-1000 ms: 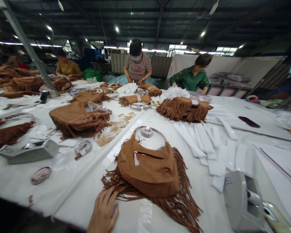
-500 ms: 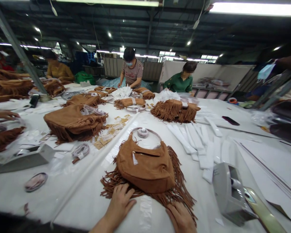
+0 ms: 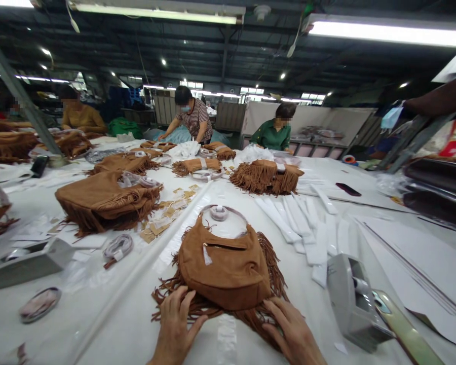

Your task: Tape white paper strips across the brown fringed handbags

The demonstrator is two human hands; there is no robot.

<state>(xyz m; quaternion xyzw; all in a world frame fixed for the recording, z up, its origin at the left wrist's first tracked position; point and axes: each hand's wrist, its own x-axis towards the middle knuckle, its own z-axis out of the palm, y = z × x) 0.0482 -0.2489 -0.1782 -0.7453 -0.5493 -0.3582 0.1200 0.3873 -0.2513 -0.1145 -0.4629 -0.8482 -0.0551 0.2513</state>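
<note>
A brown suede handbag [image 3: 222,268] with long fringe lies on the white table in front of me, its zip and white pull tab facing up. Its curved strap points away from me, with a small wrapped coil [image 3: 219,212] inside the loop. My left hand [image 3: 178,322] rests on the fringe at the bag's lower left, fingers spread. At the lower right, my right hand [image 3: 291,327] touches the fringe and the bag's bottom edge with its fingers apart. Between the hands, a strip of clear tape [image 3: 227,337] is stuck to the table.
A grey tape dispenser [image 3: 355,299] stands on the right, beside white strips [image 3: 307,228]. Another dispenser [image 3: 30,261], a coiled strap [image 3: 117,249] and a fringed bag [image 3: 106,197] are on the left. More bags and several people are farther back.
My right hand has moved up from the fringe to the bag's lower right edge. My left hand stays on the left fringe. The striped-shirt person across the table has spread their arms.
</note>
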